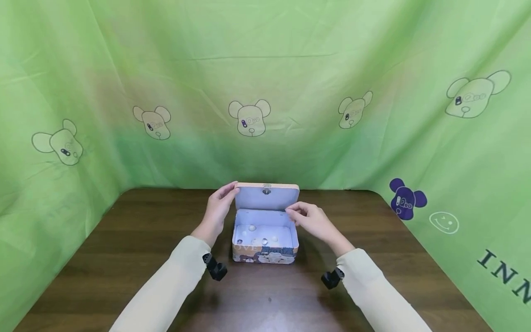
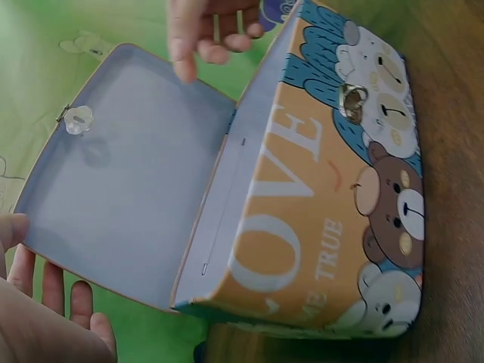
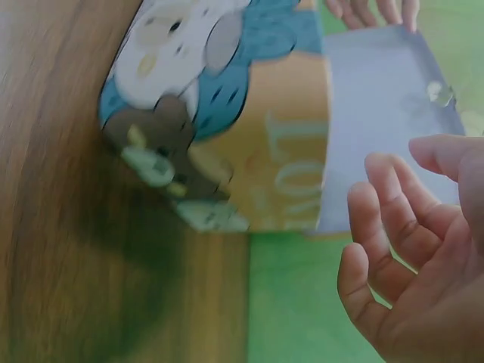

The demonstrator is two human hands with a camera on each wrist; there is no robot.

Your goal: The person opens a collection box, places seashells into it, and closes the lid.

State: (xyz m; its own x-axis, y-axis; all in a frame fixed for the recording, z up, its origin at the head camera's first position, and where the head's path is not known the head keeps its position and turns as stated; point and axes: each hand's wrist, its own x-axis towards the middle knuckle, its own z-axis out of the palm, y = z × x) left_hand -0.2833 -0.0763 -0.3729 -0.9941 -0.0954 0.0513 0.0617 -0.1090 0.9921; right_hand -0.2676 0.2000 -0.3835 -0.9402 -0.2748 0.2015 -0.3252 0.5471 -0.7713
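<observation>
A tin box (image 1: 265, 256) with printed bears and large lettering stands on the table with its lid (image 1: 253, 198) raised. The lid's edge is pinched by my left hand (image 1: 217, 207) at its left side; in the left wrist view the thumb lies on the inner face and the fingers sit behind. My right hand (image 1: 311, 219) hovers at the right side of the box, near the hinge, its fingers loosely bent and holding nothing. Several small round shiny things (image 1: 264, 241) lie on the pale inside floor. A metal clasp (image 1: 267, 190) shows at the lid's top edge.
The dark wooden table (image 1: 166, 221) extends around the box. Behind it and along both sides hangs a green cloth (image 1: 199, 152) printed with bear heads. A black wrist camera (image 1: 215, 267) sits on the left sleeve, another camera (image 1: 333, 278) on the right.
</observation>
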